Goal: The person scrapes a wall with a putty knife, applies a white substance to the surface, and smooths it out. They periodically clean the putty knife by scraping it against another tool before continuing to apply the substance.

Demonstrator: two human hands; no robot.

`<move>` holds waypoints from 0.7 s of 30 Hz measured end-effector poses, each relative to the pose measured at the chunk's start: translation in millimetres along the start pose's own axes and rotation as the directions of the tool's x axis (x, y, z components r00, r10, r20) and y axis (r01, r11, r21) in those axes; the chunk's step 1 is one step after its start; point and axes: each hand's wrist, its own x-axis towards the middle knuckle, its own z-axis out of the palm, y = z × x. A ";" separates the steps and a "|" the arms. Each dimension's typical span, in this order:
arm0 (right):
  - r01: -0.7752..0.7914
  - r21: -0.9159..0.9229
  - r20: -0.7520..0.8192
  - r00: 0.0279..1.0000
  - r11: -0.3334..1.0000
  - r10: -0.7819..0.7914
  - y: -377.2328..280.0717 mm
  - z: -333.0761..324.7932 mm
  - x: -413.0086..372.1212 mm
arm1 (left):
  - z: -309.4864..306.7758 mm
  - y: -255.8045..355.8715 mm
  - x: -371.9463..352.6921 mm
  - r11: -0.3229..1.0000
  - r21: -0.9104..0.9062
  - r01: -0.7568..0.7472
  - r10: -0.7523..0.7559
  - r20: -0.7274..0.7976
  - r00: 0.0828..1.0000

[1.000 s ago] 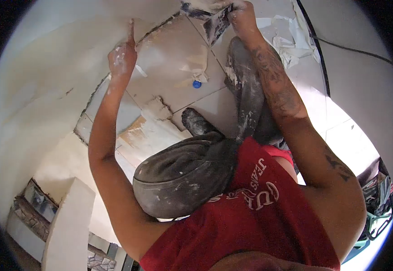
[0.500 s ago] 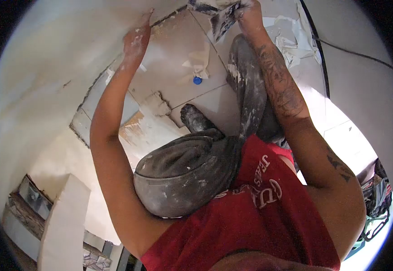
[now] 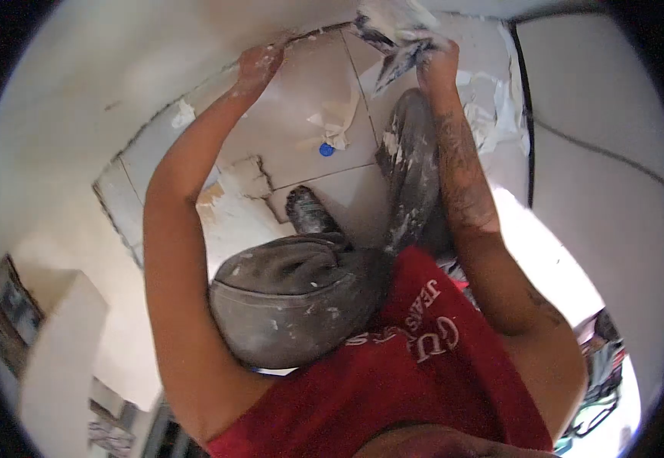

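My right hand (image 3: pixel 440 67) is closed around a flat, dark-bladed scraper (image 3: pixel 402 62) smeared with white paste. Just beyond the blade is a white-and-dark smeared thing (image 3: pixel 397 19), perhaps a container or bag of paste; blur hides its kind. My left hand (image 3: pixel 261 67), dusted with white, is at the foot of the pale wall (image 3: pixel 156 61), close to the gap along the floor's edge. Its fingers are smeared by motion, and I cannot see anything held in it.
A blue bottle cap (image 3: pixel 326 149) and torn pale scraps (image 3: pixel 336 126) lie on the floor tiles (image 3: pixel 309 84) between my arms. White crumpled sheeting (image 3: pixel 492 114) is to the right, beside a black strip (image 3: pixel 531 114). My spattered knees are bent below.
The view has shifted. My left hand's stretched finger no longer shows as it did against the wall. The scraper is still in my right hand, its blade now nearer the white-and-dark thing.
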 end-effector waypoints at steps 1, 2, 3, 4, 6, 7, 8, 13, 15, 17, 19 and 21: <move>0.162 -0.351 0.136 0.983 0.922 -0.121 -18.5 3.0 -0.9 | 8.5 0.3 -2.3 0.998 -0.055 -0.021 0.017 -0.071 0.997; 0.059 -0.140 0.066 0.997 0.988 -0.050 -20.5 6.2 1.0 | 12.3 6.0 -8.4 0.995 -0.079 -0.066 0.053 -0.159 0.986; -0.053 0.074 0.018 0.999 0.996 0.052 -15.8 9.5 -0.1 | 15.6 12.3 -14.4 0.989 -0.095 -0.115 0.088 -0.246 0.965; -0.167 0.279 -0.013 0.984 0.946 0.177 -17.5 12.5 -0.9 | 12.1 25.1 -26.3 0.980 -0.071 -0.186 0.152 -0.335 0.930; -0.059 0.050 0.076 0.996 0.997 0.055 -37.8 19.8 -2.2 | 4.1 59.9 -49.7 0.957 -0.272 -0.098 0.062 -0.135 0.989; -0.064 0.032 0.074 0.995 0.997 0.061 -32.5 16.8 -3.6 | -2.8 79.2 -63.1 0.884 -0.456 0.107 -0.024 0.182 0.983; -0.066 0.019 0.064 0.996 0.998 0.065 -25.8 15.1 -4.1 | -13.1 96.7 -79.6 0.933 -0.359 -0.021 0.046 0.062 0.997; -0.248 0.276 -0.004 0.966 0.929 0.259 -43.7 43.1 -12.8 | -34.8 125.2 -135.6 0.864 -0.499 -0.075 0.032 -0.095 0.995; -0.241 0.192 -0.009 0.969 0.951 0.247 -34.6 41.4 -11.7 | -25.9 121.8 -144.4 0.874 -0.486 -0.015 -0.008 -0.047 0.999; -0.129 -0.031 0.115 0.985 0.991 0.132 -25.2 28.4 -15.2 | -20.6 115.5 -142.7 0.908 -0.414 0.067 -0.088 -0.032 0.996; -0.268 0.170 0.070 0.963 0.948 0.260 -47.4 61.1 -25.3 | -24.3 107.6 -138.9 0.941 -0.288 0.180 -0.195 -0.023 0.981; -0.244 0.168 0.068 0.969 0.955 0.235 -15.2 40.4 -14.0 | -22.4 95.1 -131.1 0.807 -0.567 0.165 -0.291 -0.139 0.947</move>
